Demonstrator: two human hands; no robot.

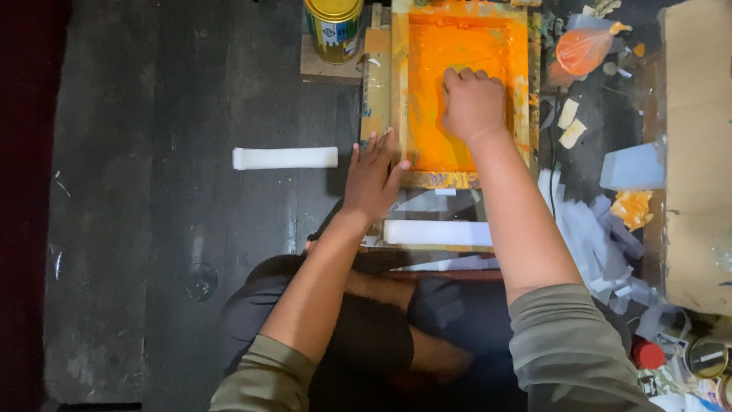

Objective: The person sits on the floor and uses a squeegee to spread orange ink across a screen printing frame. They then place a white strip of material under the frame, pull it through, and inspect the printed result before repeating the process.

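Observation:
A wooden-framed printing screen [402, 91] covered in orange ink lies on the dark floor in front of me. My right hand [473, 103] is closed and pressed onto the orange mesh inside the frame; what it grips is hidden under the fingers. My left hand [374, 175] lies flat with fingers spread on the frame's near left corner. A long white block [437, 233] sits just below the frame, near my crossed legs. Another white block [284, 158] lies on the floor to the left.
A yellow-lidded paint tin [334, 27] stands at the top, left of the frame. A plastic bag of orange stuff [583, 49], paper scraps [602, 229], a cardboard sheet [698, 152] and small tins [707, 357] crowd the right side.

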